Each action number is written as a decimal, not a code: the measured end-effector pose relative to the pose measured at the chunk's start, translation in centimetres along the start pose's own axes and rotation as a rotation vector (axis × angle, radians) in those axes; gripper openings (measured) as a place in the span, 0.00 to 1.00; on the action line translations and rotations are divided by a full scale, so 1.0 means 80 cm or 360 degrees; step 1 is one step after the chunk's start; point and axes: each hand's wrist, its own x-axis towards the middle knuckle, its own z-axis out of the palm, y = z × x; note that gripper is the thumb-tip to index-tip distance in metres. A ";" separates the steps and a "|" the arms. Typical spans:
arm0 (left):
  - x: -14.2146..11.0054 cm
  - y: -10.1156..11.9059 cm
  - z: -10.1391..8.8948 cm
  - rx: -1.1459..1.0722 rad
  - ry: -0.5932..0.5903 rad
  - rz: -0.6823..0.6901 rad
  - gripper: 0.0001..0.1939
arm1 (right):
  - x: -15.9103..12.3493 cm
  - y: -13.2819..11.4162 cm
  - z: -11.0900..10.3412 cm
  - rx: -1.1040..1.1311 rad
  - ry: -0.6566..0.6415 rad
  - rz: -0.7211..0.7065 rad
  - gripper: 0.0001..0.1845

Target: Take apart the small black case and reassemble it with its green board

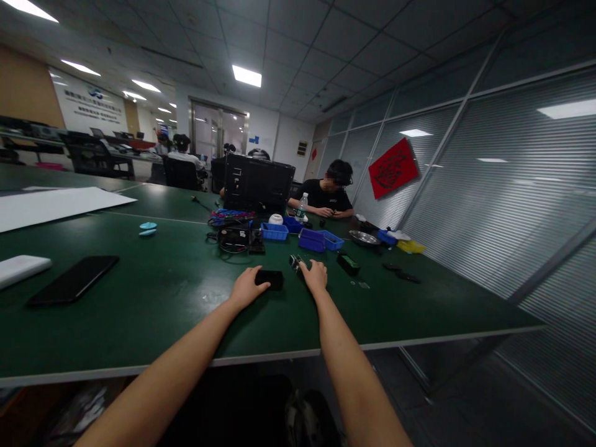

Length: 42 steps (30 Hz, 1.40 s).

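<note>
On the green table, my left hand (248, 288) grips the left end of a flat black rectangular object (272, 280), thumb at its near edge and fingers at its far edge. Whether it is a phone or a small case I cannot tell. To its right, my right hand (317, 275) is closed at a small black and silver device (294, 262), whose far left end sticks out past the thumb. The rest of this device is hidden by the hand. A black box with a green top (348, 264) lies just right of my right hand, near small clear scraps (363, 285).
Ahead stand blue bins (274, 231), a tangle of cables and black electronics (233, 238), a monitor (258, 183) and a bottle (302, 205). A metal bowl (364, 238) is at the right. Leftward lie a large phone (74, 279) and a white block (21, 270). A co-worker (328, 192) sits opposite.
</note>
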 end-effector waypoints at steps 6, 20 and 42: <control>0.000 0.000 0.000 0.0020 0.0001 -0.0006 0.31 | -0.003 -0.004 0.007 -0.0045 -0.0141 -0.0087 0.25; 0.000 0.000 0.000 0.0010 0.0011 -0.0016 0.32 | -0.001 -0.001 0.010 0.0021 -0.0117 -0.0125 0.28; 0.006 -0.003 -0.001 -0.0262 0.0029 -0.0121 0.41 | -0.011 -0.033 0.006 0.1965 -0.0663 -0.0138 0.26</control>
